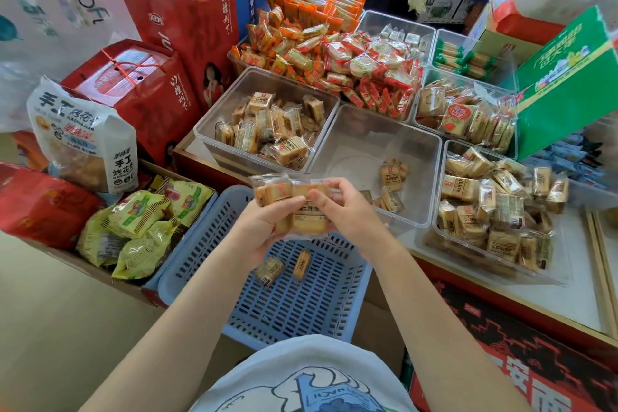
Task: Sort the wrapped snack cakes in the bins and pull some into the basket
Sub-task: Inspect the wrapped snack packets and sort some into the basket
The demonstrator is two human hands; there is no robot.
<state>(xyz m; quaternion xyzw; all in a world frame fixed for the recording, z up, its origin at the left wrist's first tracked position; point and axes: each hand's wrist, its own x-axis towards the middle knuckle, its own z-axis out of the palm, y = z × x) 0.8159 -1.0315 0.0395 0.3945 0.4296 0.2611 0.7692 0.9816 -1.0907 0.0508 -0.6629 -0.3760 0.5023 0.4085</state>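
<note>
A: Several cakes (292,199) are bunched between both hands, above the basket (284,304). The left hand (264,224) curls under the stack; the right hand (337,207) pinches the top wrappers.

B: Slippery film, then. If one grip eases, I'd say a cake could slide out.

A: Most would drop to the basket, where two cakes (284,267) already lie. One tipping to the right might miss the rim and land on the floor.

B: And the bin (378,144) beyond the hands?

A: Nearly bare, a few cakes left. Reaching there with hands this full risks spilling the stack.
</note>
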